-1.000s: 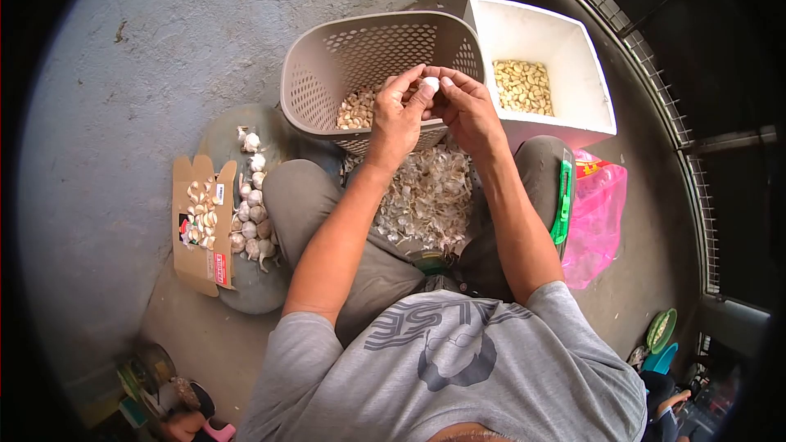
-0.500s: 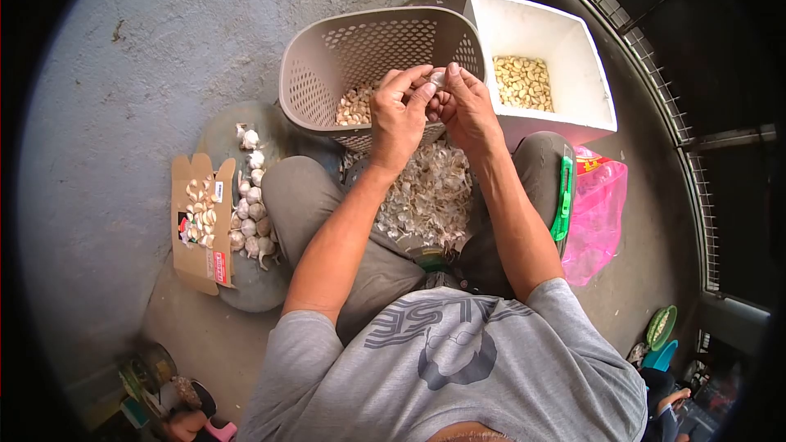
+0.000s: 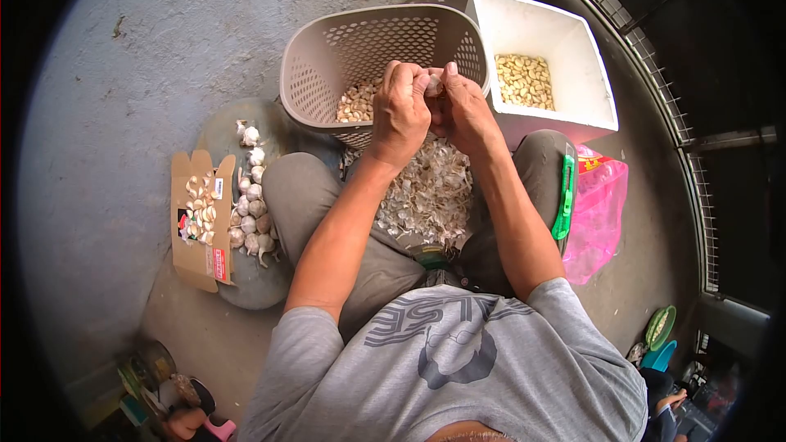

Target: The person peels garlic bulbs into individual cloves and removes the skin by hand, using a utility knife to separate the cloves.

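Note:
Above the near rim of the brown perforated basket (image 3: 299,57), my left hand (image 3: 401,110) and my right hand (image 3: 468,110) are closed together around a garlic bulb (image 3: 434,86). Fingers and thumbs cover most of the bulb. Unpeeled garlic cloves (image 3: 359,104) lie inside the basket. Below my hands, a heap of dry garlic skins (image 3: 426,196) fills the space between my legs. Whole garlic bulbs (image 3: 250,205) sit in a row beside my left knee. Loose cloves (image 3: 201,209) rest on an opened cardboard box (image 3: 192,266) next to them.
A white foam box (image 3: 577,49) at the right holds peeled cloves (image 3: 524,82). A green box cutter (image 3: 565,196) lies on my right thigh, beside a pink plastic bag (image 3: 598,221). A wall (image 3: 147,49) stands at the left. Other people are partly visible in the lower corners.
Both hands have closed in nearer each other around the garlic bulb, and my left fingers have curled further over it. The surrounding things have stayed in place.

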### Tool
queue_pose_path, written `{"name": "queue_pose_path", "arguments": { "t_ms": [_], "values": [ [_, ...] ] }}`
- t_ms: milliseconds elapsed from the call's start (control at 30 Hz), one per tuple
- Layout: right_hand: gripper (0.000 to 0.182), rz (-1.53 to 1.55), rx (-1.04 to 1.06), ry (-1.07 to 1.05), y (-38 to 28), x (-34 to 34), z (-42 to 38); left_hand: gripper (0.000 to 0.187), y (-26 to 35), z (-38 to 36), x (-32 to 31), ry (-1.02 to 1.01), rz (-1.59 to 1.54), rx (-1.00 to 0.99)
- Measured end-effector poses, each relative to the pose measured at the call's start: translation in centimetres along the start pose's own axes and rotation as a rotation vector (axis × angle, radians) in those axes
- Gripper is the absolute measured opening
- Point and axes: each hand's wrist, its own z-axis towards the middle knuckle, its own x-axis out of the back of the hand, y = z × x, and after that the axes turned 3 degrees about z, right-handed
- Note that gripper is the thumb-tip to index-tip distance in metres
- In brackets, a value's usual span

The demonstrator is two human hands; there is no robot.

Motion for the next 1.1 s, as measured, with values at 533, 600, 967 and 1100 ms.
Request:
{"name": "queue_pose_path", "arguments": {
  "t_ms": [533,600,967,1100],
  "values": [
    [0.035,-0.011,0.117,-0.171,-1.7,2.9,0.2,0.024,0.7,-1.1,-0.3,-0.174,-0.659,0.545],
    [0.037,-0.231,0.181,-0.131,-1.7,2.3,0.0,0.022,0.3,-0.9,0.2,-0.209,-0.776,0.662],
    [0.052,-0.541,0.199,-0.172,-2.7,2.2,-0.4,0.02,-0.3,-0.7,0.7,-0.295,-0.811,0.67],
    [0.045,-0.604,0.325,-0.115,-1.8,2.0,-0.4,0.023,-0.3,-0.6,0.6,-0.357,-0.743,0.65]
  ]
}}
